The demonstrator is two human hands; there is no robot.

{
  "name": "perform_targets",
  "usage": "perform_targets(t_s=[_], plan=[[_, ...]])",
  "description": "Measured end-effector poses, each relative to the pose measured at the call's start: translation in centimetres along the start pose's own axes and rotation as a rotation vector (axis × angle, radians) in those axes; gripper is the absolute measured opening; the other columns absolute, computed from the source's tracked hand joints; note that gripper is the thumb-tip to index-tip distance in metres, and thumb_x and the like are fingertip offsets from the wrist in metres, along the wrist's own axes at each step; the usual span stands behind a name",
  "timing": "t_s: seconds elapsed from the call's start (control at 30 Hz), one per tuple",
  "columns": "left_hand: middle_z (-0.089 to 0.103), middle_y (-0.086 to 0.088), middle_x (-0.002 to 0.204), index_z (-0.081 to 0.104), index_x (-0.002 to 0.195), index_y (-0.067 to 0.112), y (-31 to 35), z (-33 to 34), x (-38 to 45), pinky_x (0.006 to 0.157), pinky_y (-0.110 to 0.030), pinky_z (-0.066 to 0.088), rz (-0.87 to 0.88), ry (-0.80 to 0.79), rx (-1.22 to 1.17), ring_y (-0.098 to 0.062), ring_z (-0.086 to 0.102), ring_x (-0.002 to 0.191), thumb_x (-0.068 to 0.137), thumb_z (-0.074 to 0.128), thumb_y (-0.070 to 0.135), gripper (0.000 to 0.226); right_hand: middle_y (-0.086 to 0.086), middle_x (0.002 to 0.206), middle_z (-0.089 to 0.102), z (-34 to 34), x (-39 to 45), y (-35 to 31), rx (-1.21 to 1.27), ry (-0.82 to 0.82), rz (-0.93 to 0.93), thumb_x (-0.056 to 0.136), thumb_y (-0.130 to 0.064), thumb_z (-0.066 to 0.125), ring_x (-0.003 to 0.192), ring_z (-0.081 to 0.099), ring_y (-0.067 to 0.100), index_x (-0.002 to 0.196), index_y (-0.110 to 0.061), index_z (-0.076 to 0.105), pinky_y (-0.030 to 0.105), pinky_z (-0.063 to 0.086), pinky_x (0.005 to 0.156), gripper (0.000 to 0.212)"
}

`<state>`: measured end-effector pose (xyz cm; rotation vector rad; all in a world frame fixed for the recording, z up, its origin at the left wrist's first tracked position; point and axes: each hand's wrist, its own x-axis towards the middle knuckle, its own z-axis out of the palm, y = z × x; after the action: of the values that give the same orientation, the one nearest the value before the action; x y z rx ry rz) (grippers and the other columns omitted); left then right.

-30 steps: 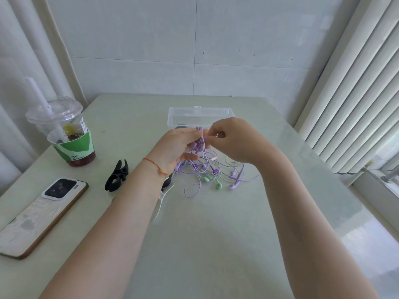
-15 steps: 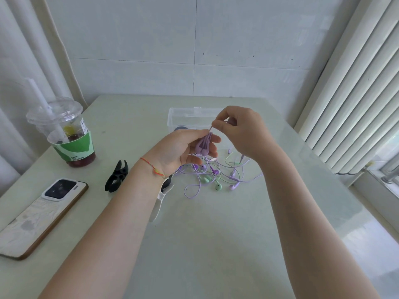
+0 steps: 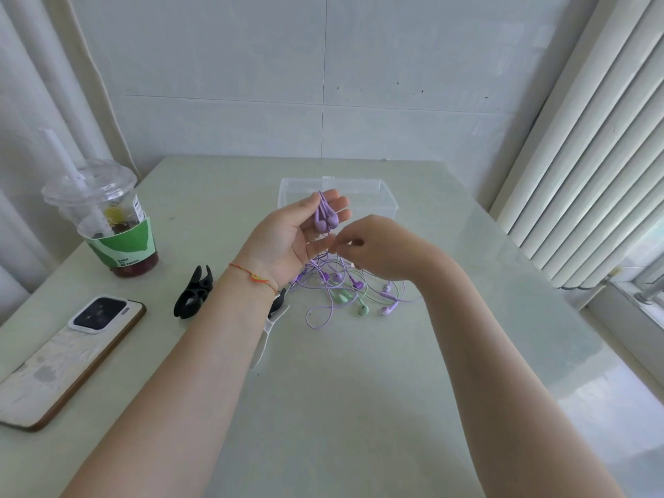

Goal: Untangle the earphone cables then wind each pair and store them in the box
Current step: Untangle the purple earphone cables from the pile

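A tangle of purple and green earphone cables [image 3: 345,289] lies on the pale table, with green earbuds [image 3: 361,310] at its front. My left hand [image 3: 291,239] is raised over it, palm toward me. It holds two purple earbuds [image 3: 325,219] against its fingers, with the thumb on their cables. Just below those earbuds, my right hand [image 3: 381,249] pinches the purple cable between thumb and fingertips. The clear plastic box [image 3: 388,199] stands open behind both hands, partly hidden by my left fingers.
A lidded drink cup with a straw [image 3: 104,217] stands at the left. A phone [image 3: 68,350] lies face down near the left edge. A black clip [image 3: 194,296] and a white clip [image 3: 266,332] lie beside my left forearm. Window blinds [image 3: 589,167] line the right side.
My right hand has dropped from above my left hand to just below the earbuds. My left hand has lifted and turned its palm toward me, spreading its fingers under the purple earbuds.
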<state>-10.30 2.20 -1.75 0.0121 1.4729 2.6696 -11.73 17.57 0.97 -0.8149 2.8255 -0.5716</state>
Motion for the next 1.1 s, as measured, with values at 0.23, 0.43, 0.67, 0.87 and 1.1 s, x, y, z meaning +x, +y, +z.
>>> perform_targets(t_s=[0.23, 0.43, 0.67, 0.87, 1.1], plan=[[0.074, 0.003, 0.09, 0.068, 0.11, 0.013, -0.6, 0.0, 0.1, 0.058, -0.02, 0.05, 0.1, 0.117, 0.339, -0.007, 0.067, 0.081, 0.1, 0.05, 0.017, 0.021, 0.0, 0.059, 0.041, -0.6, -0.6, -0.8, -0.018, 0.113, -0.049, 0.095, -0.02, 0.052, 0.053, 0.034, 0.014, 0.072, -0.007, 0.058, 0.026, 0.03, 0.052, 0.027], [0.058, 0.002, 0.058, 0.068, 0.076, 0.012, -0.9, 0.2, 0.2, 0.064, -0.025, 0.052, 0.08, 0.065, 0.45, -0.012, 0.058, 0.064, 0.098, 0.053, 0.013, 0.027, -0.008, 0.076, 0.058, -1.0, -0.5, -0.4, 0.029, 0.305, -0.028, 0.093, -0.024, 0.056, 0.069, 0.048, 0.01, 0.093, -0.014, 0.067, 0.025, 0.036, 0.058, 0.015], [0.06, 0.0, 0.059, 0.059, 0.075, 0.002, -0.8, 0.6, 0.2, 0.057, -0.027, 0.051, -0.038, -0.042, 0.468, -0.021, 0.062, 0.072, 0.099, 0.051, 0.018, 0.03, -0.01, 0.074, 0.061, -0.8, 0.0, 0.4, 0.118, 0.373, -0.022, 0.091, -0.026, 0.061, 0.072, 0.052, 0.006, 0.092, -0.016, 0.064, 0.017, 0.039, 0.06, 0.01], [0.056, -0.007, 0.072, 0.059, 0.089, 0.006, -0.4, 0.4, -0.2, 0.05, -0.024, 0.049, -0.128, -0.154, 0.306, -0.016, 0.054, 0.063, 0.099, 0.042, 0.015, 0.022, -0.008, 0.101, 0.06, -0.9, -0.1, 0.9, 0.206, 0.355, -0.11, 0.09, -0.023, 0.063, 0.083, 0.057, 0.007, 0.102, -0.021, 0.06, 0.009, 0.038, 0.066, 0.013], [0.059, -0.006, 0.07, 0.061, 0.088, 0.007, -0.2, 0.1, -0.2, 0.053, -0.024, 0.048, -0.201, -0.195, 0.232, -0.016, 0.057, 0.062, 0.099, 0.037, 0.015, 0.028, -0.002, 0.072, 0.069, -1.3, -0.5, 0.8, 0.476, 0.281, -0.089, 0.087, -0.009, 0.067, 0.062, 0.062, 0.004, 0.092, -0.013, 0.072, 0.016, 0.051, 0.066, 0.008]])
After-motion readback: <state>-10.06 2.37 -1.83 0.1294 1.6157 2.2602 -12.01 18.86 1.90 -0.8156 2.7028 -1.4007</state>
